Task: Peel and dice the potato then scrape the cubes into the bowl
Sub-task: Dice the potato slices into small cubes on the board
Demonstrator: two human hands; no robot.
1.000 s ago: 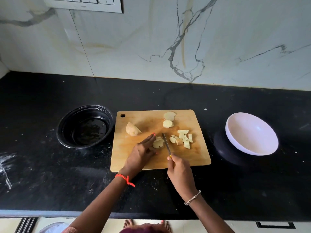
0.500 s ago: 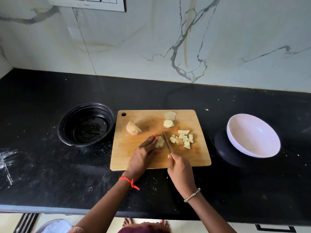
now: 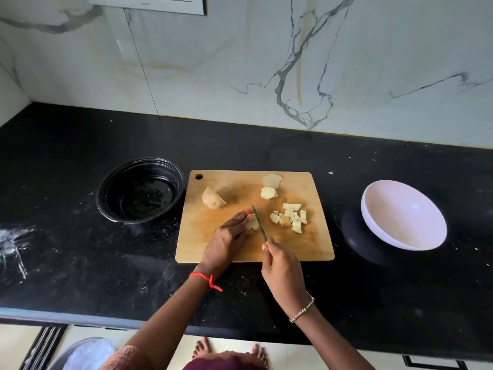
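**Mid-dice: blade set against the pinned potato piece**

The peeling looks done and the dicing partly so. A heap of potato cubes [image 3: 290, 218] lies on the right of the wooden cutting board [image 3: 314, 244], two stacks of potato slices [image 3: 270, 186] wait near its far edge, and an uncut potato half [image 3: 213, 201] sits toward the left. The white bowl [image 3: 402, 214] stands well apart to the right on the black countertop [image 3: 66, 249], with nothing in it that can be seen.

The left hand [image 3: 226, 237] rests on a potato piece [image 3: 254, 224] at the middle of the board. Its fingers [image 3: 240, 219] are nearly straight and close together, pressing the piece flat; the thumb is hidden. The right hand [image 3: 282, 267] has its fingers [image 3: 270, 249] curled tight round the handle of a small knife [image 3: 259, 222], whose blade runs along the right side of the piece, just beside the left fingertips.

The next move probably calls for a clean downward cut, with the left fingertips drawn back from the edge, since the margin between nails and blade looks slim. After that the slices and the half need cutting before anything is scraped across to the bowl
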